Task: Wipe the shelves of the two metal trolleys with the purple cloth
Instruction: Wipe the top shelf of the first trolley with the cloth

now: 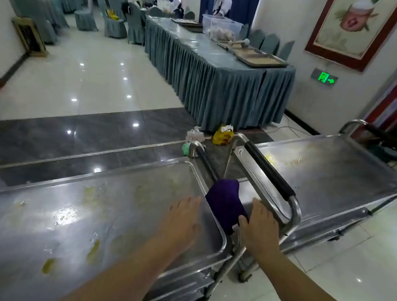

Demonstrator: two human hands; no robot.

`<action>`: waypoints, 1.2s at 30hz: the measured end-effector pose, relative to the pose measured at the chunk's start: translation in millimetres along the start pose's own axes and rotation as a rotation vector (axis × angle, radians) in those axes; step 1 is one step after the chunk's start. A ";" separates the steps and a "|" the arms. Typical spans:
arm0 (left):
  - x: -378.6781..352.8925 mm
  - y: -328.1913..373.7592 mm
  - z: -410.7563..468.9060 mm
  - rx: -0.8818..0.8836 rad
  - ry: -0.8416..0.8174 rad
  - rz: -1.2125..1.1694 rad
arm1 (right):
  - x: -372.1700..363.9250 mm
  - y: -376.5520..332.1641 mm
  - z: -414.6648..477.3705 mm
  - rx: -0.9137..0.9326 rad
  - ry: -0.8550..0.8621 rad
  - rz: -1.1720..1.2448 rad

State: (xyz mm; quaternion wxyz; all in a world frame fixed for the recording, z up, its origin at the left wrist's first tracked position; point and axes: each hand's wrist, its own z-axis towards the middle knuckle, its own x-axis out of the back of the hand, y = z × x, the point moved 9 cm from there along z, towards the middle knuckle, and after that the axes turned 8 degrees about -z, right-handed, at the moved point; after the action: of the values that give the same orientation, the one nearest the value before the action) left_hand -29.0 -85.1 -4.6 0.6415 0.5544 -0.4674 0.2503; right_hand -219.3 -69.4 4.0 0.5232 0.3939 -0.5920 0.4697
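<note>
Reaching forward, the right hand (pixel 259 228) is seen with thumb pinching the purple cloth (pixel 226 203), which is draped over the near trolley (pixel 117 205)'s handle. The left hand (pixel 182 222) is spread flat above its stained top shelf. The second trolley (pixel 333 175) is parked just beside.

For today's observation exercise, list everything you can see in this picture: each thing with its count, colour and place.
metal trolleys: two, silver, foreground, top shelves smeared yellow
purple cloth: one, draped on the near trolley's handle, between the trolleys
long table: one, blue-grey skirt, along the right wall
trays: several, metal, on the table
covered chairs: many, blue-grey, far left
yellow bag: one, on the floor by the table
exit sign: one, green, right wall
left hand: over the near shelf
right hand: at the cloth
</note>
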 end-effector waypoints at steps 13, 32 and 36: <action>-113.6 -2.1 81.5 0.487 -0.095 -1.108 | -66.7 20.2 63.2 -0.179 -0.319 0.743; -59.0 -11.2 59.6 0.770 0.100 -1.794 | -51.0 24.5 78.5 -0.390 -0.348 1.148; 2.9 -15.3 41.6 0.577 0.209 -1.750 | -29.9 -2.9 69.3 -0.354 -0.448 1.270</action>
State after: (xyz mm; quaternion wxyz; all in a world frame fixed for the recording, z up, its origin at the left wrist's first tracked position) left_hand -28.3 -128.9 -11.5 0.4781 0.8226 0.2582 -0.1677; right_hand -229.5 -138.0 -25.9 0.0687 -0.0323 -0.8692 0.4886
